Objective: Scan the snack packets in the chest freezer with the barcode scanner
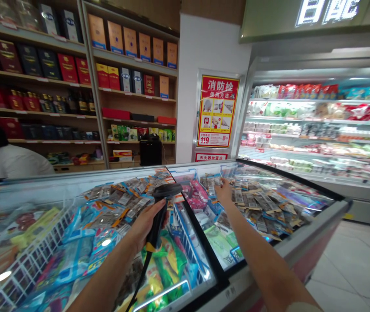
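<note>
My left hand (150, 221) is wrapped round the grip of a black barcode scanner (168, 190), whose cable hangs down toward me. Beneath the scanner, small flat packets (119, 197) with orange and blue edges lie heaped on the glass lid of a chest freezer. To the right, my right hand (223, 190) reaches far across the other lid, fingers curled in at the edge of a second spread of brown packets (256, 201). What its fingertips pinch, if anything, is too small to make out.
The chest freezer (284, 249) holds bagged goods and white wire baskets (28, 255) under its glass. Behind it stand shelves of boxes (132, 60) and a wall with a red poster (219, 112). A lit fridge (302, 117) is at right. A person in white (18, 160) sits low at left.
</note>
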`<state>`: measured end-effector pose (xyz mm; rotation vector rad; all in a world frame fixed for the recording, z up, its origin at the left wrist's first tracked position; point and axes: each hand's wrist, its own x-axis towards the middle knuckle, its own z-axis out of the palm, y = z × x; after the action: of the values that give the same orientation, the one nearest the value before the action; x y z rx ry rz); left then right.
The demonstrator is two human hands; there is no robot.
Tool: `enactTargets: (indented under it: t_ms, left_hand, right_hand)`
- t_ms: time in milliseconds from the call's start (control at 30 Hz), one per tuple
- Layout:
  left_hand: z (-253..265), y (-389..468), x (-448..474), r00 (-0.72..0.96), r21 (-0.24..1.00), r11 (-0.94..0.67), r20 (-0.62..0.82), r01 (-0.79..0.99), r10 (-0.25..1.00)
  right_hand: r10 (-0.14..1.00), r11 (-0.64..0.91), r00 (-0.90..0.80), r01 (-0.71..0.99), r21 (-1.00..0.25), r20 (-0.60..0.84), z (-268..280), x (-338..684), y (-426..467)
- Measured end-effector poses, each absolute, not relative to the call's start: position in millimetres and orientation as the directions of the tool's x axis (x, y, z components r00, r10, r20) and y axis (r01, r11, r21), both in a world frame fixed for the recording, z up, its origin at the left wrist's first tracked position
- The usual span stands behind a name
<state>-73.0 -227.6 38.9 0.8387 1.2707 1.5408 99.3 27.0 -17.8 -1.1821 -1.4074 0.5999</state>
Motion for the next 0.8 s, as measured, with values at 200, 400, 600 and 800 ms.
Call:
enactTargets:
  t_ms: [200,400,600,800]
  left_hand:
    - [37,-227,-79,-0.365,0.980,-0.024,-0.052,-0.200,0.930]
    - [37,-227,-91,-0.399,0.971,-0.005,-0.093,-0.237,0.912]
    - [41,-229,-97,-0.417,0.960,-0.021,-0.102,-0.281,0.903]
    - [48,-235,-101,-0.451,0.959,-0.030,-0.104,-0.281,0.887]
  right_hand:
    - [0.795,0.399,0.166,0.583,-0.708,0.584,-6,126,51]
    - [0.810,0.356,0.070,0.731,-0.583,0.582,-9,141,53]
    - [0.795,0.389,0.024,0.746,-0.540,0.606,0,118,25]
    - [0.848,0.520,-0.333,0.671,-0.528,0.412,-5,32,-34]
